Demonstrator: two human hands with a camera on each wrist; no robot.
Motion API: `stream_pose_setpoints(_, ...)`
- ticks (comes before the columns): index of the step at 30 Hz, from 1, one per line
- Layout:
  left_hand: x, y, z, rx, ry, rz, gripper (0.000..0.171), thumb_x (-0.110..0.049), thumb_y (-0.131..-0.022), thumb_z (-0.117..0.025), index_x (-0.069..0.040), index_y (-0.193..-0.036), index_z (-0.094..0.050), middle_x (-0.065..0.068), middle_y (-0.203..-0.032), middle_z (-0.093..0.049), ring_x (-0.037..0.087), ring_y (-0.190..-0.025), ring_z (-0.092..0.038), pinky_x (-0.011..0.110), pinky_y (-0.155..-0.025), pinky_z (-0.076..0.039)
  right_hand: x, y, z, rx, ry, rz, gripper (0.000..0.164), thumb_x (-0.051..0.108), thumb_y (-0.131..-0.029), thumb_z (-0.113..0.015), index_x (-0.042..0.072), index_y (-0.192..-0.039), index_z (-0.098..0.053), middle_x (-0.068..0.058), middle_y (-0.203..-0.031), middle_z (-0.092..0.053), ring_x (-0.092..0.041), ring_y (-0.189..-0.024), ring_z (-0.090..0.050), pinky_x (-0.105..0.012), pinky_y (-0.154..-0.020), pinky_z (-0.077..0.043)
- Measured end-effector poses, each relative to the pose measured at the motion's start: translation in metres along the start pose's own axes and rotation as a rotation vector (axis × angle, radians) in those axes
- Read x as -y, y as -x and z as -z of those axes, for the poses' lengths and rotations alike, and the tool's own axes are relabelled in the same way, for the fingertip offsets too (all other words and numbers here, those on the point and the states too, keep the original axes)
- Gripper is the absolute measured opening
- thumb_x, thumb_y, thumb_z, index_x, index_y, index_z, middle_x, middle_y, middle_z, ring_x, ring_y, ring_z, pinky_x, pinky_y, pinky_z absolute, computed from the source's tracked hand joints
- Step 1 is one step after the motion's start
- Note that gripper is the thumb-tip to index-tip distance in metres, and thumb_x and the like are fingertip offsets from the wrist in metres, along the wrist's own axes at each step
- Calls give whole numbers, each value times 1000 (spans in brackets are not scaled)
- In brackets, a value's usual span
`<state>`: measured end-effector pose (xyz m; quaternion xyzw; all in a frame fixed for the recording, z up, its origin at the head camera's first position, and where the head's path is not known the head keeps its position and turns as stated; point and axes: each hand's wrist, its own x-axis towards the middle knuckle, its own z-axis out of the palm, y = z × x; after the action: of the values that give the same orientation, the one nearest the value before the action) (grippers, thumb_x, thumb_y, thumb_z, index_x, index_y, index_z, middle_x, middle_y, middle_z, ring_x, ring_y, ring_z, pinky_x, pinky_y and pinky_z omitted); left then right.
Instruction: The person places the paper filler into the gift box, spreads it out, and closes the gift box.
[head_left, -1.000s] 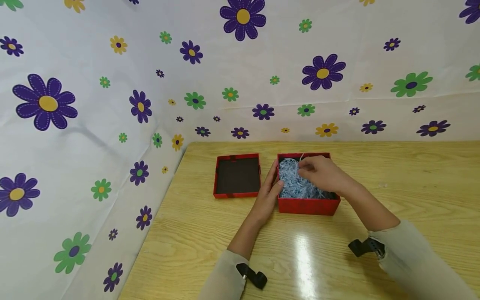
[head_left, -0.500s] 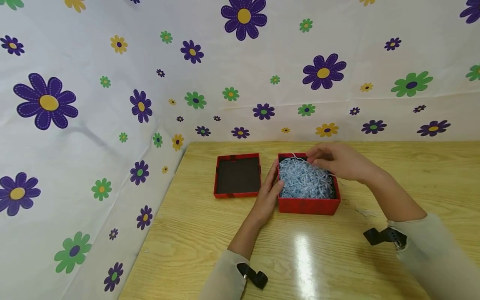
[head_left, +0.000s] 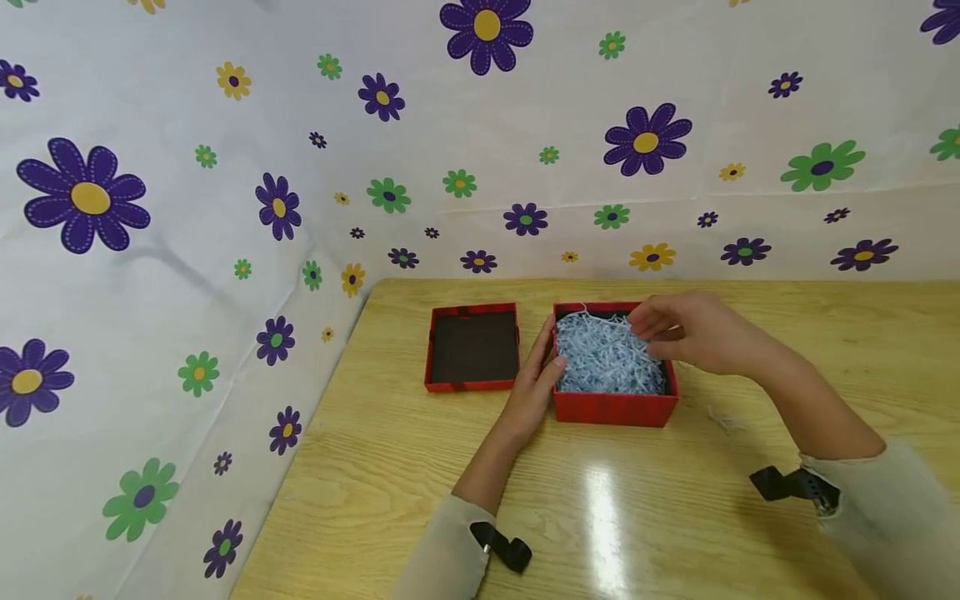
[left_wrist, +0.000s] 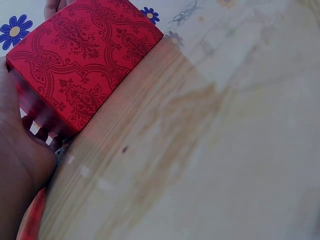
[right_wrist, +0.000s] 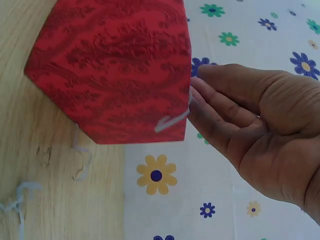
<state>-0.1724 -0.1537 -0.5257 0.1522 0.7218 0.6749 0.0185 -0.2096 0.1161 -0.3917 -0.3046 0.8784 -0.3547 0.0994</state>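
A red box with a dark damask pattern stands uncovered on the table. Light-blue shredded paper fills it nearly to the rim. My left hand holds the box's left wall, fingers along the outside and thumb over the rim; in the left wrist view the fingers lie against the side wall. My right hand is over the back right part of the box, fingers loosely bent, thumb apart from them. In the right wrist view its fingertips are right at the rim, beside a paper strand hanging outside.
The red lid, its dark inside facing up, lies left of the box. A few loose paper strands lie on the wooden table to the right. A flower-print sheet covers the wall behind and at left.
My right hand has moved right from the middle of the shredded paper to the back right rim. Loose strands now show on the table right of the box. My left hand stays put.
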Motion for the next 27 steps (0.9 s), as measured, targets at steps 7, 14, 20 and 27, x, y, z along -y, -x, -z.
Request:
stream_pose_setpoints(7, 4, 2, 0, 4, 26, -1, 65, -30, -113, -43, -38, -170, -15, -18, -174, -15, 13, -162, -14, 52, -130, -16, 6, -10, -22, 66, 26, 39, 37, -11, -88, -77, -6, -124, -68, -14, -109, -76, -29, -95, -76, -42, -83, -64)
stream_pose_setpoints(14, 3, 0, 1, 20, 28, -16, 65, -29, -113, -42, -36, -171, -13, -20, -174, -13, 12, -162, -13, 48, -130, -16, 5, -26, -34, 63, -7, 80, 33, -7, -91, -77, -3, -123, -70, -10, -109, -76, -24, -97, -75, -40, -86, -63)
stream_pose_setpoints(20, 1, -2, 1, 27, 35, -22, 65, -30, -113, -43, -39, -170, -13, -18, -175, -13, 14, -162, -15, 46, -130, -18, 8, -41, -28, 107, -196, 94, 27, -5, -101, -65, -4, -127, -67, -12, -111, -74, -26, -101, -74, -37, -90, -62)
stream_pose_setpoints(27, 1, -2, 2, 27, 47, -24, 64, -28, -114, -42, -40, -170, -14, -18, -175, -13, 14, -162, -14, 48, -130, -19, 14, -40, -11, 114, -297, 99, 26, -1, -108, -53, -7, -131, -63, -20, -118, -70, -34, -105, -73, -40, -88, -63)
